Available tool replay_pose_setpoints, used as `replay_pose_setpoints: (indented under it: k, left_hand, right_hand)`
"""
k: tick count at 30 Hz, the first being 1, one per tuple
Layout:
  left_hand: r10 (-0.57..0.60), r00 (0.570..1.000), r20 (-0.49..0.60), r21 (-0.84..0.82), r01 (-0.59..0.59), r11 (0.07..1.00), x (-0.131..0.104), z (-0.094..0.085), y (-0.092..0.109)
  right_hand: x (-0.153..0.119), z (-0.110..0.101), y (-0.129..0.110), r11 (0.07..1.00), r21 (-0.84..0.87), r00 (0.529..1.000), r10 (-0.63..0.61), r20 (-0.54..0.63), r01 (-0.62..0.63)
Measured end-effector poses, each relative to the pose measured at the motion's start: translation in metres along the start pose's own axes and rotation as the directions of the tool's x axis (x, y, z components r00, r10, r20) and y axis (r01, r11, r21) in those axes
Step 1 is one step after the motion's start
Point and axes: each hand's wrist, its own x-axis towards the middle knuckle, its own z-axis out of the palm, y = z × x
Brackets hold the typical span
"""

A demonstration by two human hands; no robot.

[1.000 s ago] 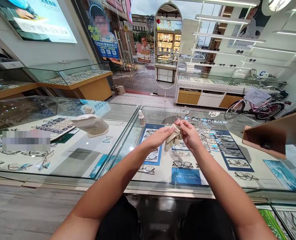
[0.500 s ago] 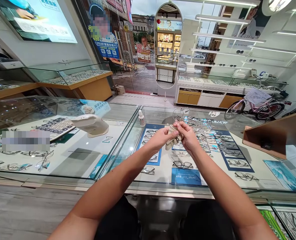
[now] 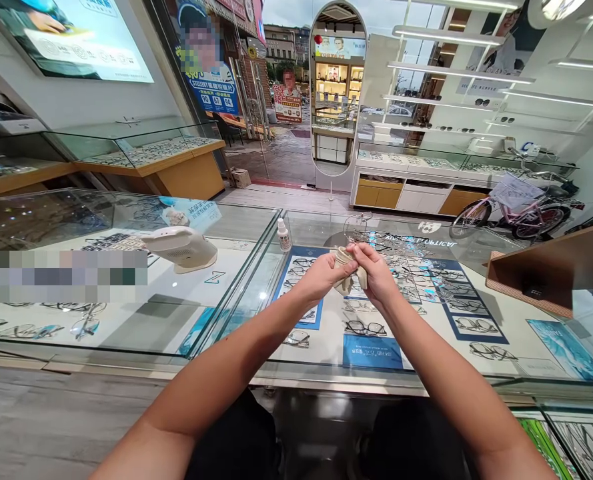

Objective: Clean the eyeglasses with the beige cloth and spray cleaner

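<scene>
- So, the left hand (image 3: 325, 276) was mostly closed, thumb pinching a bunched beige cloth (image 3: 344, 288)
- right hand (image 3: 377, 272) was curled narrow too, gripping the same cloth

A spray bottle (image 3: 283, 238) stands on the tabletop (image 3: 326, 375). Left of it sits a scanner (image 3: 181, 247); right of it, a cloth (image 3: 343, 258) between left hand (image 3: 325, 275) and right hand (image 3: 377, 272), above eyeglasses (image 3: 365, 328); well behind it, an oval mirror (image 3: 337, 93).

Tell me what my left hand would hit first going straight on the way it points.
Beyond the beige cloth it holds, your left hand would likely meet your right hand first, though exact depth is unclear.
</scene>
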Motion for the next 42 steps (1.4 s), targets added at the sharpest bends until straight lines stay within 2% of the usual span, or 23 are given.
replay_pose_setpoints:
  k: [6,12,20,26,36,42]
  left_hand:
    - [0.028,0.998,-0.05,0.017,-0.027,0.999,0.001,0.003,-0.003]
    - [0.04,0.994,-0.1,0.055,-0.034,0.998,0.002,0.0,0.001]
    - [0.009,1.0,0.009,0.053,-0.009,0.999,0.004,-0.01,0.009]
    - [-0.005,0.997,0.073,0.081,-0.001,0.997,0.002,-0.012,0.01]
    - [0.061,0.998,-0.024,0.196,-0.055,0.979,0.0,-0.001,0.006]
    - [0.06,0.995,-0.081,0.203,-0.042,0.978,0.002,-0.006,0.007]
  right_hand:
    - [0.0,-0.001,0.005,0.999,-0.041,1.0,0.002,0.016,-0.002]
    - [0.004,-0.01,0.01,0.969,-0.206,0.99,-0.124,0.068,0.135]
    - [0.003,-0.011,-0.003,0.952,-0.239,0.981,-0.191,0.028,0.192]
    - [0.006,-0.012,-0.002,0.986,-0.133,0.992,-0.113,-0.063,0.104]
    - [0.003,-0.006,-0.007,0.989,-0.12,0.996,-0.091,0.012,0.092]
    - [0.002,-0.007,-0.005,0.978,-0.173,0.993,-0.109,0.052,0.116]
